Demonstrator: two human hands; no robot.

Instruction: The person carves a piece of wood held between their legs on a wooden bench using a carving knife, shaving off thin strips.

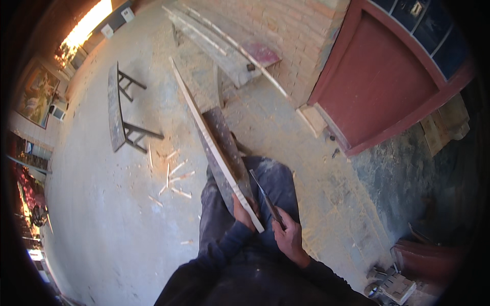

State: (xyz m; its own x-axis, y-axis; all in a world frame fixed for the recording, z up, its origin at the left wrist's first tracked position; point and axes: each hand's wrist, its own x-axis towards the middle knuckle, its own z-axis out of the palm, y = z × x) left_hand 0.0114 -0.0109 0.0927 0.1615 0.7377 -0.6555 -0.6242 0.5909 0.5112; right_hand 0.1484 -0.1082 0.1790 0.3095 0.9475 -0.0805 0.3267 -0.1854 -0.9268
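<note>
A long pale wooden strip (207, 138) lies at a slant along a dark, speckled plank bench (224, 135) that runs between my legs. My left hand (244, 213) is wrapped under the strip near its lower end, which has a row of small notches, with its fingers partly hidden. Just to the right, my right hand (287, 234) grips a chisel-like tool (259, 186) with a dark handle and narrow metal blade, pointing up and forward over my thigh, beside the strip.
A trestle bench (116, 117) stands at the left, with scattered offcuts (178, 191) on the dusty floor. Long rods (209, 28) rest on a grey board (224, 61) by the brick wall (301, 35). A red door (367, 76) is at the upper right; a reddish object (423, 257) lies lower right.
</note>
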